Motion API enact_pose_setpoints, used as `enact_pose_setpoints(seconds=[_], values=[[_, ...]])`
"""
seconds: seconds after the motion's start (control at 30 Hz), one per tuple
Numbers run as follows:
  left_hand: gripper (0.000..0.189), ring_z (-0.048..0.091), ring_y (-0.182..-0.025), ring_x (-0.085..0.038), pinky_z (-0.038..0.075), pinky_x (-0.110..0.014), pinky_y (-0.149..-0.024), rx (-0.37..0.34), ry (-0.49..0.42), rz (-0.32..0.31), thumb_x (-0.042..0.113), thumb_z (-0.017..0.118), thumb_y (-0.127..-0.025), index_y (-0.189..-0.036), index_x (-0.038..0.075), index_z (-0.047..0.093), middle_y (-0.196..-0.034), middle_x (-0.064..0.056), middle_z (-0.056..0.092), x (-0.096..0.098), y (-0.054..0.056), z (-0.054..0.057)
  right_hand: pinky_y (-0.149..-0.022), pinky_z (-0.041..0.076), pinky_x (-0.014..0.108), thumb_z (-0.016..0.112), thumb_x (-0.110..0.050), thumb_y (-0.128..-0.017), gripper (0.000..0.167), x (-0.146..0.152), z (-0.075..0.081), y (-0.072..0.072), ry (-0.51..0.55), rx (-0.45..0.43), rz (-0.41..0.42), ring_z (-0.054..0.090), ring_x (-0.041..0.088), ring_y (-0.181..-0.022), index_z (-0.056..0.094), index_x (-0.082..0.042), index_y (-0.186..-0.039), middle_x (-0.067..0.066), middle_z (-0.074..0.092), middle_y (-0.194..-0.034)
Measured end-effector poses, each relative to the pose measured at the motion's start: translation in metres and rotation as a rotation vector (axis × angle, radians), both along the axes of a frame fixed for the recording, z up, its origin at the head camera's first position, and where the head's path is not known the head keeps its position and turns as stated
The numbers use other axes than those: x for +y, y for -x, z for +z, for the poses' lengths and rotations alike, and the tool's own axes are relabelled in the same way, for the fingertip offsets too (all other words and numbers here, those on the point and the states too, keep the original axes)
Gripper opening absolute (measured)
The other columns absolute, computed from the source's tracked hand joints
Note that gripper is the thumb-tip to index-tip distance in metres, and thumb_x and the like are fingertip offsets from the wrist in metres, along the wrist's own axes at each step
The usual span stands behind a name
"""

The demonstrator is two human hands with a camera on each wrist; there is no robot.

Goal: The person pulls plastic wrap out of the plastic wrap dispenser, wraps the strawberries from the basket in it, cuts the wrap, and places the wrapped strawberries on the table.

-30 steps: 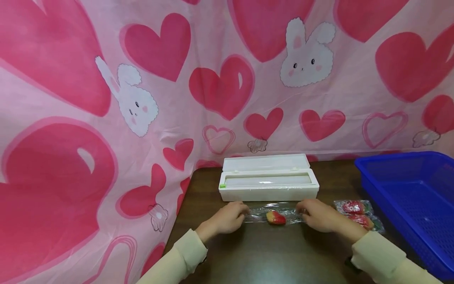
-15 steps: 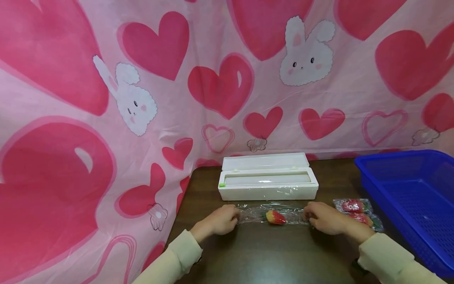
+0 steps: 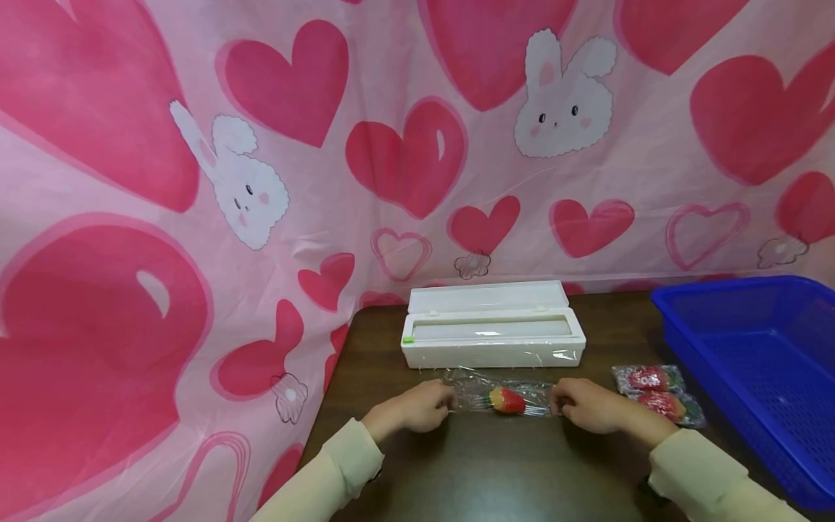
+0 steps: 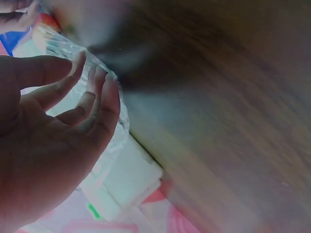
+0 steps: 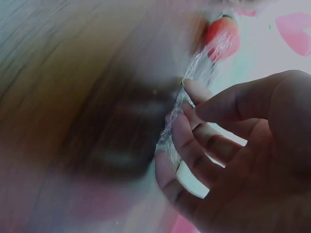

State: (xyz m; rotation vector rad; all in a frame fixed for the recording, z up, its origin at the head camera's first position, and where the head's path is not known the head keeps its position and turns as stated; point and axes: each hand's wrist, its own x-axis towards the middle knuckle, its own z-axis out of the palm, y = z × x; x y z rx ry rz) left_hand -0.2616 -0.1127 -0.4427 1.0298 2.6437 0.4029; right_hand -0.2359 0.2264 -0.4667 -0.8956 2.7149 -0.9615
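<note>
A red and yellow strawberry (image 3: 507, 400) with green leaves lies in a strip of clear plastic wrap (image 3: 536, 409) in front of the white box. My left hand (image 3: 424, 406) holds the strip's left end, and my right hand (image 3: 587, 404) holds its right end. In the left wrist view the bent fingers of the left hand (image 4: 63, 111) meet the film at their tips. The right wrist view shows crinkled film (image 5: 170, 121) along the fingertips of the right hand (image 5: 218, 141), with the strawberry (image 5: 223, 39) beyond them.
A white cling film dispenser (image 3: 493, 353) stands behind, lid raised, its roll (image 3: 492, 331) showing. Two wrapped strawberries (image 3: 659, 406) lie to the right, beside a blue plastic basket (image 3: 691, 341). The brown table (image 3: 483, 471) meets a pink heart-patterned cloth (image 3: 404, 261).
Both hands first moved apart, stretching the wrap, then came back closer together. The strawberry rolled slightly in the film, and its green leaves now show.
</note>
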Motion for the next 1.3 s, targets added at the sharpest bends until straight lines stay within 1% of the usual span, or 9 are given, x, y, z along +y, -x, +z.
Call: enact_pose_setpoints(seconds=[0.13, 0.23, 0.4, 0.47, 0.7, 1.0, 1.1, 1.23, 1.3], values=[[0.019, 0.057, -0.091, -0.012, 0.05, -0.029, -0.082, -0.013, -0.032, 0.001, -0.002, 0.055, -0.095, -0.103, 0.005, 0.07, -0.097, -0.004, 0.067, -0.012, 0.001, 0.0, -0.066, 0.04, 0.028, 0.057, 0.007, -0.085, 0.017, 0.008, 0.001, -0.001, -0.01, -0.011, -0.03, 0.046, 0.006, -0.074, 0.062, -0.01, -0.084, -0.004, 0.055, -0.083], [0.019, 0.057, -0.088, -0.012, 0.049, -0.028, -0.079, 0.002, -0.04, 0.01, -0.004, 0.055, -0.093, -0.1, 0.005, 0.07, -0.093, -0.002, 0.067, -0.019, 0.001, -0.002, -0.064, 0.038, 0.028, 0.057, 0.006, -0.084, 0.018, 0.011, 0.001, -0.002, -0.025, -0.03, -0.052, 0.045, 0.006, -0.072, 0.062, -0.011, -0.082, -0.005, 0.053, -0.08], [0.019, 0.054, -0.084, -0.01, 0.048, -0.027, -0.077, -0.004, -0.056, 0.026, -0.005, 0.056, -0.093, -0.099, 0.005, 0.07, -0.084, 0.001, 0.063, -0.025, -0.002, -0.002, -0.063, 0.037, 0.028, 0.056, 0.006, -0.082, 0.019, 0.015, 0.002, -0.003, -0.052, -0.024, -0.067, 0.045, 0.007, -0.07, 0.061, -0.012, -0.078, -0.006, 0.051, -0.076], [0.019, 0.054, -0.083, -0.011, 0.048, -0.027, -0.076, -0.007, -0.066, 0.026, -0.006, 0.055, -0.092, -0.098, 0.005, 0.069, -0.083, 0.001, 0.061, -0.027, -0.003, -0.001, -0.063, 0.037, 0.028, 0.057, 0.006, -0.081, 0.019, 0.016, 0.001, -0.003, -0.06, 0.0, -0.068, 0.044, 0.007, -0.069, 0.06, -0.012, -0.076, -0.006, 0.05, -0.075], [0.017, 0.057, -0.084, -0.012, 0.05, -0.029, -0.078, 0.019, -0.07, 0.039, -0.006, 0.057, -0.09, -0.098, 0.005, 0.068, -0.088, -0.002, 0.064, -0.034, -0.005, -0.005, -0.062, 0.037, 0.028, 0.058, 0.005, -0.081, 0.019, 0.021, -0.002, -0.003, -0.061, 0.031, -0.068, 0.044, 0.006, -0.067, 0.06, -0.012, -0.075, -0.007, 0.051, -0.073], [0.013, 0.051, -0.082, -0.009, 0.048, -0.027, -0.077, 0.032, -0.068, 0.032, -0.003, 0.06, -0.091, -0.098, 0.005, 0.067, -0.088, -0.001, 0.06, -0.037, -0.006, -0.007, -0.061, 0.038, 0.027, 0.061, 0.002, -0.084, 0.016, 0.025, 0.002, -0.004, -0.089, 0.005, -0.097, 0.044, 0.005, -0.065, 0.061, -0.012, -0.076, -0.007, 0.051, -0.071], [0.008, 0.049, -0.078, -0.008, 0.047, -0.026, -0.072, 0.055, -0.026, 0.054, 0.004, 0.066, -0.092, -0.098, 0.009, 0.067, -0.087, 0.004, 0.056, -0.038, -0.006, -0.007, -0.06, 0.039, 0.027, 0.068, -0.003, -0.085, 0.014, 0.026, 0.001, -0.005, -0.09, 0.045, -0.087, 0.044, 0.004, -0.066, 0.061, -0.014, -0.079, -0.008, 0.051, -0.072], [0.016, 0.049, -0.076, -0.007, 0.047, -0.025, -0.067, 0.149, 0.027, 0.083, 0.017, 0.077, -0.089, -0.102, 0.014, 0.067, -0.089, 0.006, 0.054, -0.036, -0.007, -0.006, -0.06, 0.041, 0.028, 0.079, -0.012, -0.081, 0.018, 0.025, 0.002, -0.007, -0.117, 0.161, -0.088, 0.047, 0.003, -0.069, 0.062, -0.016, -0.084, -0.01, 0.053, -0.077], [0.022, 0.05, -0.078, -0.008, 0.048, -0.027, -0.069, 0.196, 0.034, 0.085, 0.022, 0.079, -0.088, -0.105, 0.014, 0.068, -0.091, 0.005, 0.056, -0.033, -0.008, -0.004, -0.062, 0.042, 0.029, 0.082, -0.016, -0.08, 0.02, 0.023, 0.004, -0.008, -0.14, 0.218, -0.097, 0.048, 0.004, -0.072, 0.063, -0.017, -0.087, -0.011, 0.054, -0.08]])
